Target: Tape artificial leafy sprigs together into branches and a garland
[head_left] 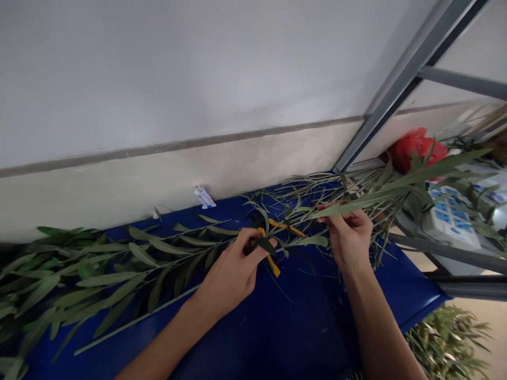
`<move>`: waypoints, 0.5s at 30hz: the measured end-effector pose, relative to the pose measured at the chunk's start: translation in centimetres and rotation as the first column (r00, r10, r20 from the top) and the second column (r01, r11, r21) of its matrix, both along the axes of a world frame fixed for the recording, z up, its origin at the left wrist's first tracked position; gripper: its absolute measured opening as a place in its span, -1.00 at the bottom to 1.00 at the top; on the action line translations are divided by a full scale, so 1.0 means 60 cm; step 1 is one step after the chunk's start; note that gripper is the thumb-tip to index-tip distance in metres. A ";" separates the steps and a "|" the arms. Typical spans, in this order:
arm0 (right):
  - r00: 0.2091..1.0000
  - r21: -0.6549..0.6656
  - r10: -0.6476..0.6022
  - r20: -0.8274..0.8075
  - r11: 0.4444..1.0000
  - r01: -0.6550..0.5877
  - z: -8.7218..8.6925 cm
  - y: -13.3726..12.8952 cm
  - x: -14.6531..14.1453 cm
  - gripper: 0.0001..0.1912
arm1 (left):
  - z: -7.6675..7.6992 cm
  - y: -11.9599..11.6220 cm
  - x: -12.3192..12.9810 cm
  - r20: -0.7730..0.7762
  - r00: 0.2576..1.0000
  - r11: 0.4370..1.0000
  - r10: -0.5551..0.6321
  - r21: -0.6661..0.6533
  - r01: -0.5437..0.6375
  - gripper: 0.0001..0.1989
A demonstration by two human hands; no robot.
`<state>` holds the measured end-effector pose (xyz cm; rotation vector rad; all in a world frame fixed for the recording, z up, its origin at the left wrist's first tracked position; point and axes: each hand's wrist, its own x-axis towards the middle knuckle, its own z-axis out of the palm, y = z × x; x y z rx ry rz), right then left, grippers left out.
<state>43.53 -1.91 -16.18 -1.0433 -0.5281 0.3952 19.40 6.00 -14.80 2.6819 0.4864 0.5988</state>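
My left hand (pixel 232 272) is closed in a pinch on a leaf of a green leafy stem, near the middle of the blue surface (pixel 277 327). My right hand (pixel 351 235) is closed around the same or a neighbouring leafy stem (pixel 384 195), whose long narrow leaves reach out to the right. Just beyond my left fingertips lies a tool with yellow handles (pixel 274 266), partly covered by leaves. Several long leafy branches (pixel 150 264) lie to the left, partly behind my left wrist. Thin cut stems (pixel 312 184) are heaped beyond my hands.
A small white-and-blue packet (pixel 205 197) rests against the pale wall (pixel 198 79). At right stand a grey metal frame (pixel 380 100), a red plastic bag (pixel 415 150) and a white box with blue squares (pixel 455 216). More foliage (pixel 449 340) sits below the surface's right edge.
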 end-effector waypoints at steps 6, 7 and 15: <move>1.000 -0.018 0.003 -0.029 1.000 -0.004 -0.002 -0.003 -0.002 -0.85 | 0.007 -0.004 0.000 0.004 1.000 1.000 -0.013 0.002 0.013 -0.43; 0.999 -0.017 0.006 -0.034 1.000 -0.007 -0.002 -0.003 -0.001 -0.85 | 0.008 -0.004 0.000 0.005 1.000 1.000 -0.012 0.002 0.012 -0.43; 0.999 -0.024 -0.019 -0.041 1.000 0.018 0.000 -0.004 -0.002 -0.79 | 0.010 -0.004 0.000 -0.004 1.000 0.999 -0.011 0.037 0.011 -0.43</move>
